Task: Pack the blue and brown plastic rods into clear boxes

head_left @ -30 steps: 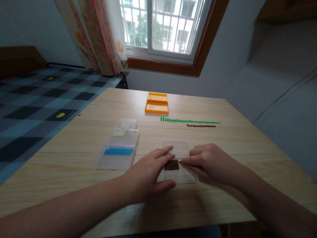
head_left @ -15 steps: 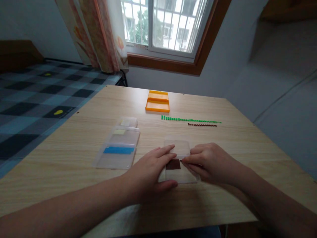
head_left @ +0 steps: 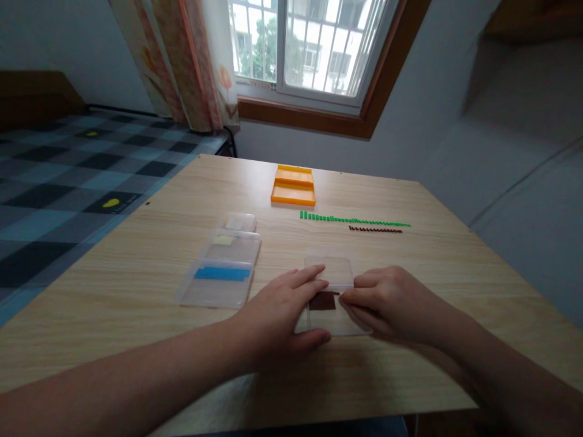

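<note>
A clear plastic case lies open on the wooden table near its front edge, with a block of dark brown pieces inside. My left hand rests on the case's left side, fingers stretched over the rim and thumb along the front edge. My right hand is at the case's right side, its fingers pinched at the right end of the brown block. What the pinch holds is too small to make out.
Three clear cases lie to the left: one with a blue block, one with a yellow block, one farther back. An orange tray stands at the back. A green row and a brown row of pieces lie behind the hands.
Both hands stay on the case with the brown block. The view has shifted slightly; the hands' grip looks the same.
</note>
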A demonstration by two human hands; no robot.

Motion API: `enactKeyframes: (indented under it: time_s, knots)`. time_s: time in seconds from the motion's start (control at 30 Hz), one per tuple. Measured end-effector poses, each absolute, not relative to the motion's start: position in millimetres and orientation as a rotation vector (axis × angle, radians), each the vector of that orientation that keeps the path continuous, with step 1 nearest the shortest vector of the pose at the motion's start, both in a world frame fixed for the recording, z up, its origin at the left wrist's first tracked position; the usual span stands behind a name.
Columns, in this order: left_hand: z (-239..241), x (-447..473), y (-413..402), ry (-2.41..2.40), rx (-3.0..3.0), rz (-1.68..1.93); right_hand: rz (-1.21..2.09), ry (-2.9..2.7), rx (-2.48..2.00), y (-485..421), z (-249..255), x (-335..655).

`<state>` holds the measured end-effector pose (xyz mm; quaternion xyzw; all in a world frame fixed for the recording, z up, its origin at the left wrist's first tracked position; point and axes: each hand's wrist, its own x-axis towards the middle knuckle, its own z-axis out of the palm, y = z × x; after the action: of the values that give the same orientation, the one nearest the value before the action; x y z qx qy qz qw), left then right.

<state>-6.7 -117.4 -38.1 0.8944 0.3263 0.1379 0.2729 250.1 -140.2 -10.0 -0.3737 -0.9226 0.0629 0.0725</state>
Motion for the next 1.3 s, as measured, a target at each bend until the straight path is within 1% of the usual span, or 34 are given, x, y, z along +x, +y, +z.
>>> enactKeyframes:
  time_s: [0.37, 0.6, 0.7, 0.77, 0.87, 1.0, 1.17, 1.3]
  knots:
    - [-37.7, -6.6, -117.2, 0.857, 2.419, 0.378, 0.190, -2.771, -1.173, -139.8, -13.9, 247.8]
    - [-37.8, -7.0, -116.8, 0.859, 2.440, 0.377, 0.193, -2.761, -1.116, -141.8, -9.9, 247.9]
    - [-36.4, -6.5, -116.5, 0.855, 2.431, 0.374, 0.144, -2.649, -1.039, -139.2, -6.9, 252.4]
    - [-36.2, -6.6, -116.2, 0.860, 2.434, 0.356, 0.049, -2.441, -1.036, -132.2, -6.5, 259.5]
    - [-40.6, -7.5, -115.2, 0.868, 2.436, 0.356, -0.146, -2.085, -1.157, -112.6, -12.1, 275.2]
    - [-52.1, -9.2, -113.5, 0.871, 2.457, 0.402, -0.328, -1.893, -1.359, -79.9, -34.0, 293.2]
    - [-56.4, -10.6, -114.1, 0.892, 2.472, 0.422, -0.316, -1.942, -1.589, -58.4, -65.7, 292.0]
    - [-52.8, -10.9, -114.8, 0.881, 2.457, 0.437, -0.274, -2.044, -1.705, -56.8, -74.6, 285.6]
